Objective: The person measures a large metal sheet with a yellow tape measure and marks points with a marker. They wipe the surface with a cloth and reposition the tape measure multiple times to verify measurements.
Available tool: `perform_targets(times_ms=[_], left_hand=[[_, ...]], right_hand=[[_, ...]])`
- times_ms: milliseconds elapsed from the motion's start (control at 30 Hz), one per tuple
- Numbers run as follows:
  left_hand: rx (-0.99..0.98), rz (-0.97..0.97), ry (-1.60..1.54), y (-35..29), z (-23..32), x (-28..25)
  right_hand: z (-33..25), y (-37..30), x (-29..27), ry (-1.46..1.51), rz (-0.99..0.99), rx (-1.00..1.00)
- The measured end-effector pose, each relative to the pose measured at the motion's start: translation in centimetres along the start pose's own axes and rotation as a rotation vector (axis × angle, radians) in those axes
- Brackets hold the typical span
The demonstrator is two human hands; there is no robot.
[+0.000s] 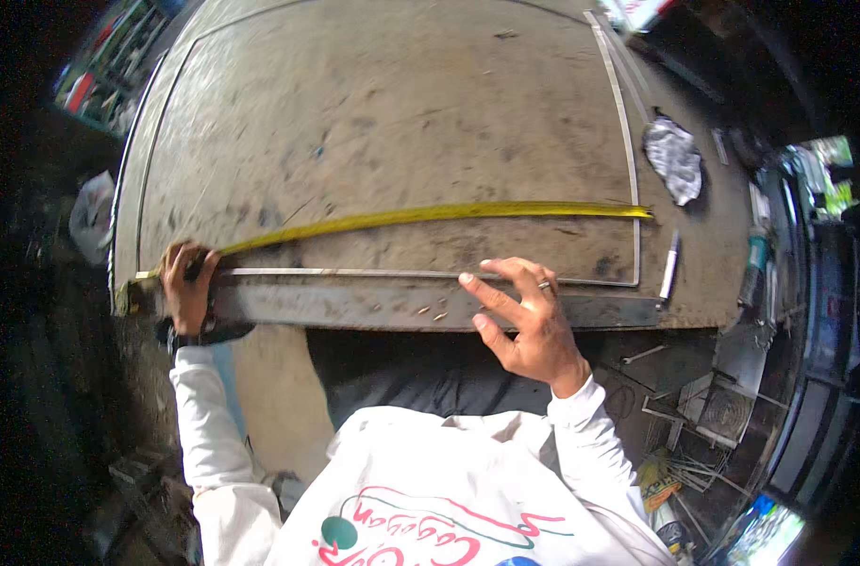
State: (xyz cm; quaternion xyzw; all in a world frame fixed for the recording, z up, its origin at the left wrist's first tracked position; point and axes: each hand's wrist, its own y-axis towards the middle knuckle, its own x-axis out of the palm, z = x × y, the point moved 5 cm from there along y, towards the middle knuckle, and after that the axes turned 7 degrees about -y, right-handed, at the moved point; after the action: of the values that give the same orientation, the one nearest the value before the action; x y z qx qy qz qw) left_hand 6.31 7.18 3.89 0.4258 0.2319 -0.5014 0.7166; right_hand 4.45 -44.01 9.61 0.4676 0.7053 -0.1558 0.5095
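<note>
A yellow tape measure (467,209) stretches across the worktable, its free end just past the right bar of a thin rectangular metal frame (630,141). My left hand (183,278) is closed at the frame's near left corner, around the dark end the tape blade runs from. The fingers partly hide that dark part. My right hand (529,325) hovers over the near edge, its fingers spread and holding nothing. Its fingertips are close to the frame's near bar; whether they touch it I cannot tell. A flat grey metal strip (373,304) lies along the table's front edge under both hands.
The worktable (383,123) is stained. On its right side lie a white marker-like stick (670,266), a crumpled grey rag (673,158) and a teal tool (756,255). Below right are a wrench (644,355) and metal scraps (703,472). A white plastic bag (92,217) hangs left.
</note>
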Motion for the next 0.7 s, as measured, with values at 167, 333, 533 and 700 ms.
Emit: perform_targets(times_ms=[167, 333, 533, 700], left_hand=[[0.030, -0.019, 0.105, -1.4, -0.5, -0.3], [0.019, -0.040, 0.127, -1.4, -0.5, 0.0], [0.014, -0.064, 0.131, -1.0, -0.3, 0.3], [0.010, -0.068, 0.151, -1.1, -0.5, 0.1]], right_hand=[[-1.4, 0.9, 2.9, -0.174, -0.126, -0.082], [-1.2, 2.1, 3.8, -0.246, -0.175, -0.128], [-1.2, 3.2, 3.5, -0.312, -0.192, -0.226], [-0.7, 3.7, 3.0, -0.355, -0.246, -0.297]])
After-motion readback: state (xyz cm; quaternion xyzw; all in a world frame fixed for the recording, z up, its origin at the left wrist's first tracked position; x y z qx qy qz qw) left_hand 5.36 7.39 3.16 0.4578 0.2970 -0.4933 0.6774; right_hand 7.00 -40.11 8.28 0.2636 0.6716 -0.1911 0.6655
